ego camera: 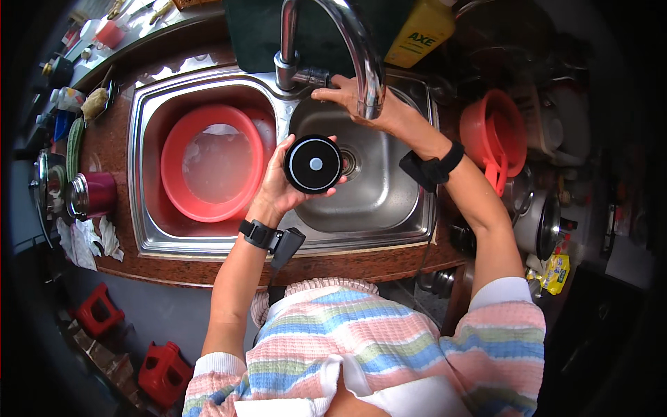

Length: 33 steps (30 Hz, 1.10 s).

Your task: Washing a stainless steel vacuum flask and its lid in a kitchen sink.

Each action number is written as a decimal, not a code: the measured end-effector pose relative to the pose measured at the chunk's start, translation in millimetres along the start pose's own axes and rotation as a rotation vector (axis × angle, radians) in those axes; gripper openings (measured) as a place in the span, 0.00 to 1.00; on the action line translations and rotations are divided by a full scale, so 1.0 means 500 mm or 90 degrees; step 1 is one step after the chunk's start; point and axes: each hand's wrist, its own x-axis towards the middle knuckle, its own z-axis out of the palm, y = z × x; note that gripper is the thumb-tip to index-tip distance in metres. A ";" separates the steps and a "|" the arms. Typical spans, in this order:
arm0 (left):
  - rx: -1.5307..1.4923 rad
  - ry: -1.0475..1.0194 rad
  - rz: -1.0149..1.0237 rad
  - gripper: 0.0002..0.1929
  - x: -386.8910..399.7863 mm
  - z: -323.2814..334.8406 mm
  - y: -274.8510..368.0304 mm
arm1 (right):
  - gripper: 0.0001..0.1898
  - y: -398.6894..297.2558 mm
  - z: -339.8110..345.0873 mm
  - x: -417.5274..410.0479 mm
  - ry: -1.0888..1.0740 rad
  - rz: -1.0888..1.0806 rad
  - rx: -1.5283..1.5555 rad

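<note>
My left hand (281,182) grips a round black lid or cup-like object (314,164) with a pale ring and a pale centre dot, over the divider and right basin of a steel double sink. My right hand (359,101) is raised beside the chrome faucet (285,70), its fingers spread near the lever; the spout partly hides it, and contact cannot be told. In the left basin sits a red plastic basin (211,164) holding cloudy water. The right sink basin (383,182) shows a drain strainer (350,162), partly behind the black object.
A yellow detergent bottle (422,34) stands behind the sink. Red plastic colanders or basins (492,133) and pots (536,224) are at the right. On the left counter are a magenta metal flask (94,194), crumpled tissues (91,242) and a green gourd (75,148). Red stools (164,372) stand below left.
</note>
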 end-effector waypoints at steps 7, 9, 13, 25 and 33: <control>0.021 0.033 -0.008 0.35 0.011 0.005 -0.005 | 0.20 0.023 -0.032 -0.050 0.028 -0.002 -0.016; 0.045 0.140 0.011 0.33 0.019 0.016 -0.015 | 0.21 -0.009 -0.059 -0.071 -0.064 0.095 -0.013; 0.087 0.170 0.012 0.32 0.047 0.002 -0.033 | 0.18 -0.046 -0.062 -0.137 0.157 0.169 0.166; 0.358 0.382 0.043 0.28 0.034 0.026 -0.055 | 0.11 -0.170 0.045 -0.132 0.271 0.278 0.246; 0.431 0.440 0.062 0.26 0.023 0.055 -0.070 | 0.12 -0.178 0.061 -0.132 0.283 0.182 0.167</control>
